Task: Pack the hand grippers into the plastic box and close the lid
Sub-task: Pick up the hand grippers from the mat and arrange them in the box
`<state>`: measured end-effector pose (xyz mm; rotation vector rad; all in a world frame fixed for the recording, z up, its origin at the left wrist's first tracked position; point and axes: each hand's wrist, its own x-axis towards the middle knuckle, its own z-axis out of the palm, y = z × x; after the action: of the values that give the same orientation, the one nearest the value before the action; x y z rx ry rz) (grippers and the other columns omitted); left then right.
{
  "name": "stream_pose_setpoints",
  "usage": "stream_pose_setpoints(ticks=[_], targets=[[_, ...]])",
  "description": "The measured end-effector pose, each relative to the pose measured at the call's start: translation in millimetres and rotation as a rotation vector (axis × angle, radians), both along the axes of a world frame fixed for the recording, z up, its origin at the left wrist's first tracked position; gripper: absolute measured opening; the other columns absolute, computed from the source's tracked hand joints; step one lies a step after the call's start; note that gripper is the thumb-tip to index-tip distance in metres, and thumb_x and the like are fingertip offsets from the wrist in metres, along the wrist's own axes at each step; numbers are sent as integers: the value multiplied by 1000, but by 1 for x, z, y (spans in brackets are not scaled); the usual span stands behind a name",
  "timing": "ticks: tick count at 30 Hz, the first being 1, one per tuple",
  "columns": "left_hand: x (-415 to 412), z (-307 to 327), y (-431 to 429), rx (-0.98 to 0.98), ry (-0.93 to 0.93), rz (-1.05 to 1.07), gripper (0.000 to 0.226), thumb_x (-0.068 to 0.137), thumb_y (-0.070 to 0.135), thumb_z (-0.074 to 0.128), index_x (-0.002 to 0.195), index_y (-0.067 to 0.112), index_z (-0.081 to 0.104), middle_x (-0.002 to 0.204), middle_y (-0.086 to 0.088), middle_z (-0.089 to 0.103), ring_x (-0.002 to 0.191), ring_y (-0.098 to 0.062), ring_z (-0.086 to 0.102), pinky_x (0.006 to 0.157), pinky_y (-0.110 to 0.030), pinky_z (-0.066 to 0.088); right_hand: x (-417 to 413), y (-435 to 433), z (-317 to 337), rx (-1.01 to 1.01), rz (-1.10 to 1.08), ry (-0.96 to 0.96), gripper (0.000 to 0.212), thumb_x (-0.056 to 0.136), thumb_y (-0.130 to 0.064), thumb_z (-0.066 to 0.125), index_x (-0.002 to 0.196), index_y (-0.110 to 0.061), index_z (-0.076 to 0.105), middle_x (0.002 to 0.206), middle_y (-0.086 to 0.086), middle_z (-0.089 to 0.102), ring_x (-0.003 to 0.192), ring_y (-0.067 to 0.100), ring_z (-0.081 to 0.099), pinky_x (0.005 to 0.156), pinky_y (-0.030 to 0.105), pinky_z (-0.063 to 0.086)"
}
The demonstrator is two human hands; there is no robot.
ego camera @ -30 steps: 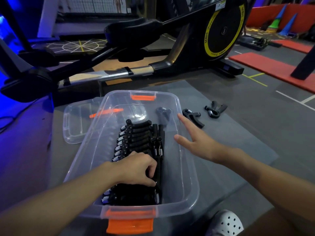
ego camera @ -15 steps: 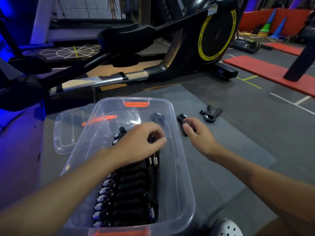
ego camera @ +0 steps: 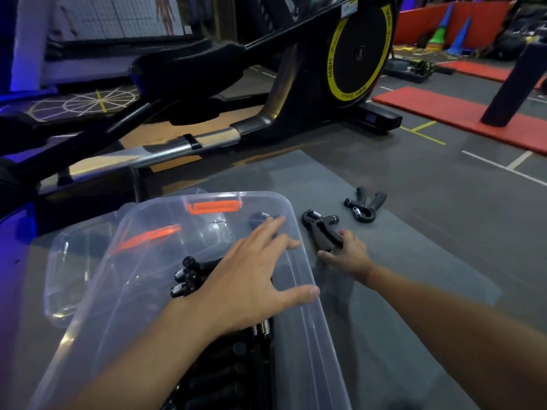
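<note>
A clear plastic box (ego camera: 307,291) with an orange latch (ego camera: 214,207) sits on the grey mat and holds a row of several black hand grippers (ego camera: 189,276). My left hand (ego camera: 251,279) hovers flat over the box with fingers spread, reaching toward a lone gripper (ego camera: 260,218) at the far right corner. Just right of the box, my right hand (ego camera: 347,255) grips the handles of a black hand gripper (ego camera: 321,232) lying on the mat. Another hand gripper (ego camera: 365,204) lies farther right on the mat.
The clear lid (ego camera: 71,261) lies flat on the left of the box, partly under it. A black elliptical trainer (ego camera: 349,54) stands right behind the mat. Red mats (ego camera: 444,113) and a dark post (ego camera: 515,78) lie at the right.
My left hand lifted off the packed grippers and spread open, moving toward the box's far right corner. My right hand closed on the gripper beside the box. The view moved closer.
</note>
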<state>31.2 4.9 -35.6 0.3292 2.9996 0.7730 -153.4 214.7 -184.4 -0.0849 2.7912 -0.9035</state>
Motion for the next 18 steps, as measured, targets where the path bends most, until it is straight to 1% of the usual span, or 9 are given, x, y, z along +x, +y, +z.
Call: stream_pose_setpoints(ticks=[2,4,6,9,12,14,16,18], targets=[[-4,0,0,-14,3,-22,75,75,79,51,139,45,32,160,28,-4,143,12,-13,119,-29,9,-7,-5,-10,-24,-24,-3,99,71,-56,76,146,-14,28,146,12,40,135,35,32,110,44,32],[-6,1,1,-12,-3,-30,78,75,79,52,141,43,32,159,30,-1,142,14,-14,120,-30,8,-13,-9,-17,3,-44,1,105,69,-58,76,149,-17,23,151,7,36,138,33,30,111,45,30],[-6,1,0,0,-11,-31,80,73,80,51,141,44,30,158,32,1,142,14,-11,120,-30,9,-17,-11,-23,56,-74,16,104,68,-59,76,149,-20,23,151,4,37,139,30,31,111,45,28],[-5,0,-1,20,-26,-30,84,72,81,51,143,46,24,156,35,3,142,14,-6,119,-27,10,-15,-11,-30,115,-103,88,99,67,-58,76,145,-20,29,146,3,41,138,26,32,110,44,24],[-3,2,0,24,-35,-26,85,72,80,51,144,46,21,155,36,7,142,13,-2,118,-26,11,-10,-10,-34,57,-134,162,91,65,-50,80,138,-19,36,139,2,48,132,24,39,108,43,28],[-2,4,0,19,-41,-29,84,74,78,51,145,45,20,156,34,11,141,12,3,116,-26,12,-6,-9,-31,-29,-127,195,93,63,-42,82,139,-16,35,138,4,49,131,25,42,107,44,34],[-2,5,1,-17,-12,-46,77,78,77,49,143,42,26,157,31,9,134,16,7,114,-23,12,-2,-3,-20,-114,-89,215,96,63,-30,84,142,-11,33,140,9,46,132,28,39,107,41,36],[-2,5,1,-30,22,-54,66,83,75,43,138,40,35,157,29,10,128,18,11,113,-22,12,4,5,0,-105,-9,225,98,64,-21,82,145,-6,28,142,12,42,132,28,36,107,34,34]])
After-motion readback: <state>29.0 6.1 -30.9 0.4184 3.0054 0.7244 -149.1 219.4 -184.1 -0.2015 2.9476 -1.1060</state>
